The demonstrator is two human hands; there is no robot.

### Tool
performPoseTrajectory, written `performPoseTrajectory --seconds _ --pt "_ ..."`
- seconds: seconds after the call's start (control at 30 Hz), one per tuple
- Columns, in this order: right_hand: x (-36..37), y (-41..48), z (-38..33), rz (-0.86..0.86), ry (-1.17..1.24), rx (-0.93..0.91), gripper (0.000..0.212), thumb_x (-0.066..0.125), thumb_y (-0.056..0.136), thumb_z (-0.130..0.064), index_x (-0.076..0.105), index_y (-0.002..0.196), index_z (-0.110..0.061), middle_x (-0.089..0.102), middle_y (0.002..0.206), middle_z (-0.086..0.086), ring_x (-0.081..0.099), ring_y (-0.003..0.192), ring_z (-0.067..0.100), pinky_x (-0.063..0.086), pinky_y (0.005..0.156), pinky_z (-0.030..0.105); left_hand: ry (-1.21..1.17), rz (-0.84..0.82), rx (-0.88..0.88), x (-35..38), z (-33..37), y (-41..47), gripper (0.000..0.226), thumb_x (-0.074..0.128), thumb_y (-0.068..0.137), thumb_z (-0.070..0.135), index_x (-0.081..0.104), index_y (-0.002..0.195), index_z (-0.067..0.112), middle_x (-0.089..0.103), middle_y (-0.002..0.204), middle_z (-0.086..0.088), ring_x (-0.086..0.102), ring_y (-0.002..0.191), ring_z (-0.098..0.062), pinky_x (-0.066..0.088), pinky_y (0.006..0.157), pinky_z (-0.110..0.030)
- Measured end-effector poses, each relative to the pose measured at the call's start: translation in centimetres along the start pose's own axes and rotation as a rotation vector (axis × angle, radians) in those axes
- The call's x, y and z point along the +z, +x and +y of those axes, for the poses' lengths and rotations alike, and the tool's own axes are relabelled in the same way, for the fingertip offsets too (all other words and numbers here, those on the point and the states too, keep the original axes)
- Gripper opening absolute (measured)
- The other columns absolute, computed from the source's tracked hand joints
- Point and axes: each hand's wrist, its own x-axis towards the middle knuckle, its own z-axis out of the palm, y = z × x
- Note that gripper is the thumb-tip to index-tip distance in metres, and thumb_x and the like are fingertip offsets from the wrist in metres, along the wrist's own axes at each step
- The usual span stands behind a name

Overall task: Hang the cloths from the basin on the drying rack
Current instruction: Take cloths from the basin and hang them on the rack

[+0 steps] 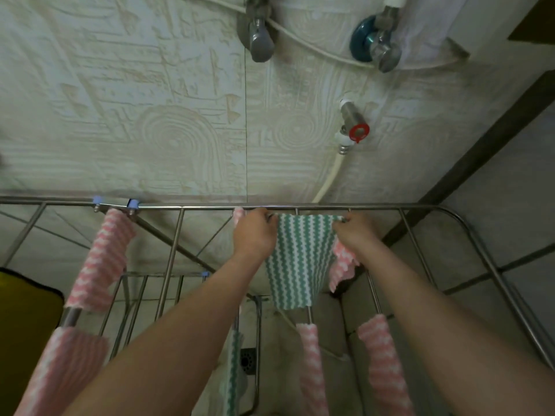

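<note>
View: head
Green cloth (295, 265): top edge stretched along the rack's (210, 208) far rail, the rest hanging below it.
Left hand (255, 232): your fingers are curled, pinching the cloth's left corner at the rail.
Right hand (356, 232): likewise pinching the right corner.
Done: pink cloths (102, 259) hang on bars nearer you than the rail.
Left: seat the green cloth and let go. The basin is out of view, so you can't tell how many cloths remain.

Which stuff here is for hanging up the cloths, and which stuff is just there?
For the job: green striped cloth, pinched at its top corners by the left hand and right hand; drying rack; pink cloths already hung.

Just there: wall taps; red-handled valve; white hose; floor drain.
</note>
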Motion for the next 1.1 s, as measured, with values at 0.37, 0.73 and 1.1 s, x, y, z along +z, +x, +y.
performPoseTrajectory --seconds 0.37,0.73,1.1 --pt "1.8 -3.1 -0.3 -0.208 -0.105 -0.239 0.026 0.059 0.088 -0.025 0.067 0.113 -0.021 0.069 0.115 0.004 0.063 0.105 0.021 0.050 0.092 0.038 0.074 -0.346 0.412 2.0 -0.4 -7.1 0.076 0.070 0.081 0.029 0.031 0.146 0.020 0.023 0.156 -0.004 0.029 0.141 -0.020 0.024 0.109 -0.021" --pt "1.8 -4.4 -0.7 -0.103 -0.147 -0.201 0.024 0.054 0.089 -0.025 0.064 0.110 -0.022 0.068 0.108 0.003 0.063 0.101 0.024 0.051 0.088 0.036 0.092 -0.280 0.397 3.1 -0.8 -6.9 0.074 0.068 0.082 0.027 0.031 0.145 0.011 0.018 0.158 -0.006 0.023 0.143 -0.020 0.020 0.112 -0.023" --pt "-2.9 -7.9 2.2 -0.472 1.308 0.280 0.016 0.069 0.079 -0.018 0.065 0.092 -0.010 0.059 0.070 0.009 0.062 0.063 0.012 0.053 0.058 0.020 -0.527 -0.279 0.223 1.4 2.5 -11.0 0.015 0.062 0.090 0.016 0.068 0.101 0.008 0.069 0.085 0.001 0.062 0.073 0.003 0.051 0.070 -0.021"
